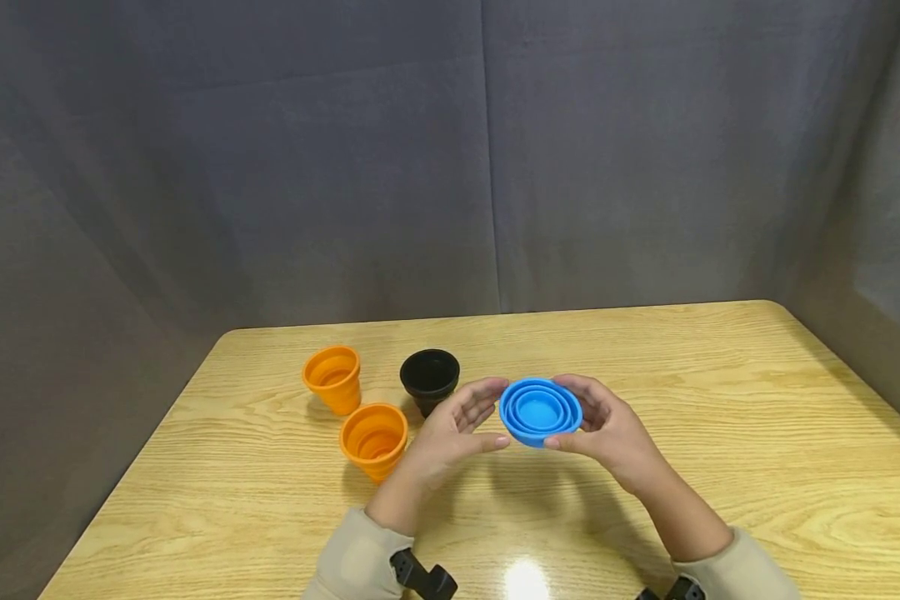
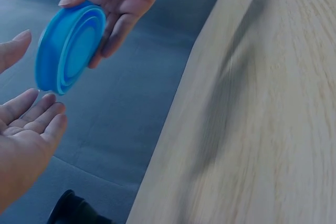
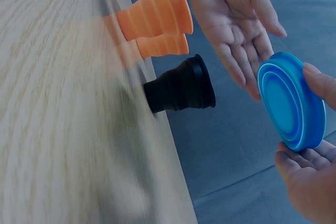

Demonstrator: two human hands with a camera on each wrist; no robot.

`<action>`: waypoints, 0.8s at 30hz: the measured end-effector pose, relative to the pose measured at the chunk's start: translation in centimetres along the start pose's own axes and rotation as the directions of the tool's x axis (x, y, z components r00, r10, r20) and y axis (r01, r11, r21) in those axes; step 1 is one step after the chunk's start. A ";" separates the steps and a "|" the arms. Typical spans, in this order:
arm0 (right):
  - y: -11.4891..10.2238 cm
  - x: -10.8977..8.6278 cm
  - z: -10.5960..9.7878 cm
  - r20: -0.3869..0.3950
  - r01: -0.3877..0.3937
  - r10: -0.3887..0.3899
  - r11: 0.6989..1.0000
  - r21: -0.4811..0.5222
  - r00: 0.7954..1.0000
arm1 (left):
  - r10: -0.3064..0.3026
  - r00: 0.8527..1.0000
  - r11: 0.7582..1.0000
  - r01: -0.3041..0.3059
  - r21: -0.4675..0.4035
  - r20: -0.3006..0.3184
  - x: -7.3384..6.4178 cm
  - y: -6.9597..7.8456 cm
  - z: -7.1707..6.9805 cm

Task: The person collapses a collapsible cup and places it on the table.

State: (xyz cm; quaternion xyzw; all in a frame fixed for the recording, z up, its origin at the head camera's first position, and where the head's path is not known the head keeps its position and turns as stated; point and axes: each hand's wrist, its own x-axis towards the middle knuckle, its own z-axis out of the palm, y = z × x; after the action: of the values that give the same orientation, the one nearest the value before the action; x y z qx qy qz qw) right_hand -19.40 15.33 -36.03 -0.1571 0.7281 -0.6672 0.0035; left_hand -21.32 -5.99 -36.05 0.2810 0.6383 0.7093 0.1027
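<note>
1. Basically, wood table (image 1: 720, 392) lies below.
2. Right hand (image 1: 617, 437) grips folded-flat blue cup (image 1: 540, 410), aloft, 1 o'clock.
3. Left hand (image 1: 444, 435): fingers open, cup's 9 o'clock, contact unclear.
4. Orange cups (image 1: 337, 393), black cup (image 1: 429, 379) stand 9–10 o'clock.
5. Step: seemingly positioning blue cup; next likely needs left pinch.

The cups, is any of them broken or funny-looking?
I see no damage. The blue cup in the fingers of the right hand looks odd: it's folded flat into rings, while the two orange cups and the black cup stand tall.
</note>
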 end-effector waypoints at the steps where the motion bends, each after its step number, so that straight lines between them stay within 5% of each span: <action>1: 0.1 0.0 -0.1 -0.006 -0.005 0.005 1.000 0.005 1.000 | 0.002 1.000 1.000 -0.002 0.011 -0.001 -0.1 0.1 -0.1; 12: 1.1 0.0 -1.2 -0.058 -0.036 0.038 0.999 0.039 0.998 | 0.015 1.000 0.992 -0.013 0.127 -0.014 -1.5 1.7 -1.3; 24: 1.8 0.0 -2.8 -0.106 -0.077 0.075 0.997 -0.019 0.992 | -0.011 0.996 0.990 0.023 0.138 -0.091 -3.4 3.2 -3.6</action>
State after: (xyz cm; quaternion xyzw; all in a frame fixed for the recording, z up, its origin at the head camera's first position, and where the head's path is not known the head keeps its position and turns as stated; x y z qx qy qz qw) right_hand -20.41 18.11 -37.47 -0.0940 0.7403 -0.6656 -0.0110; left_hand -19.77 -11.29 -34.02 0.2497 0.6926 0.6741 0.0599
